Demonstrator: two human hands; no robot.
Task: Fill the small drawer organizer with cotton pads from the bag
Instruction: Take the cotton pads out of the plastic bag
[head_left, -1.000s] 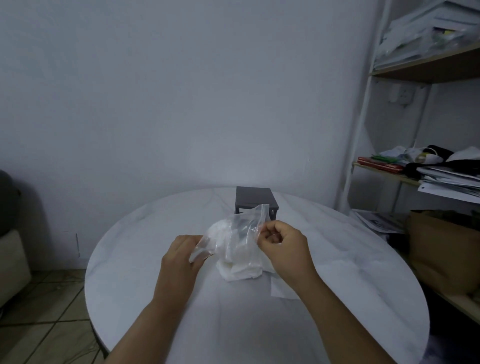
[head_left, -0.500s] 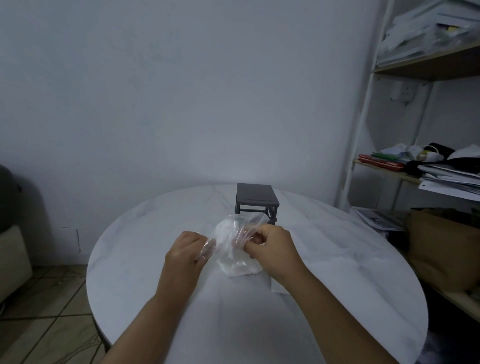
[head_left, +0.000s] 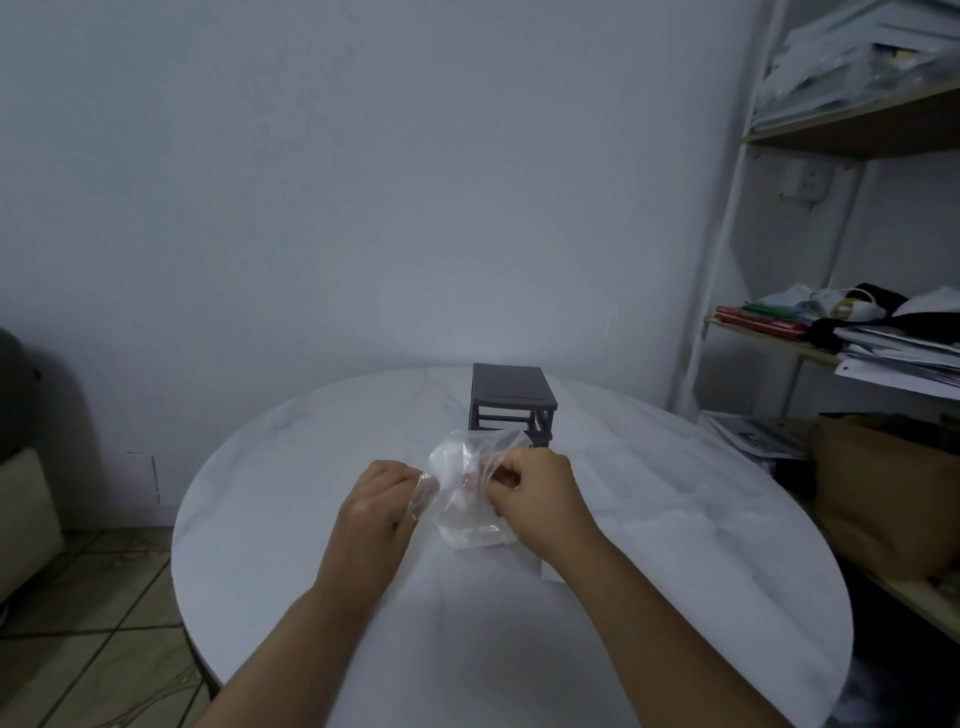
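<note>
Bag stands upright, mouth seemingly up; left hand and right hand both pinch it.

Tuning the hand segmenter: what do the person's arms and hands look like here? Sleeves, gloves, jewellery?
The left hand and right hand are bare: no gloves, and no ring or watch on what shows. The left arm and right arm are bare too, no sleeve in frame.
</note>
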